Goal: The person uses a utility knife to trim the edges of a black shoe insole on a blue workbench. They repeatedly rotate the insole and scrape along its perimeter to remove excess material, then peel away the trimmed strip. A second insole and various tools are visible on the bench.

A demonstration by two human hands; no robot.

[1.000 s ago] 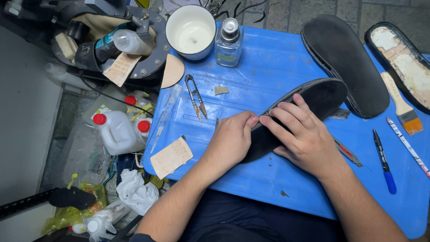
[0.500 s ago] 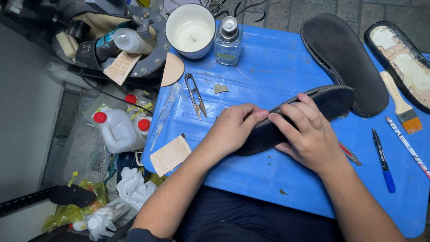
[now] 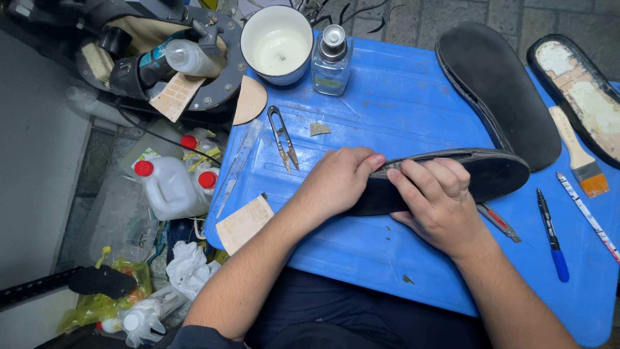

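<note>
A black shoe sole [image 3: 491, 171] lies tilted on its edge on the blue plastic board [image 3: 400, 110] in front of me. My left hand [image 3: 339, 181] grips its near end, thumb pressed on the upper rim. My right hand [image 3: 439, 200] wraps over the middle of the same sole, fingers curled across the edge. A second black sole [image 3: 500, 90] lies flat behind it. A third sole with a pale glued inner face [image 3: 581, 97] rests at the far right.
Thread snips [image 3: 284, 137], a clear bottle [image 3: 330, 61] and a white bowl [image 3: 278, 44] stand at the back. A brush [image 3: 578, 155], a blue pen [image 3: 552, 236] and a pencil [image 3: 591, 216] lie at right. White jugs with red caps [image 3: 171, 187] sit below left.
The sole has been turned up more onto its edge. Both hands have shifted along it, and my right fingers now curl over the rim.
</note>
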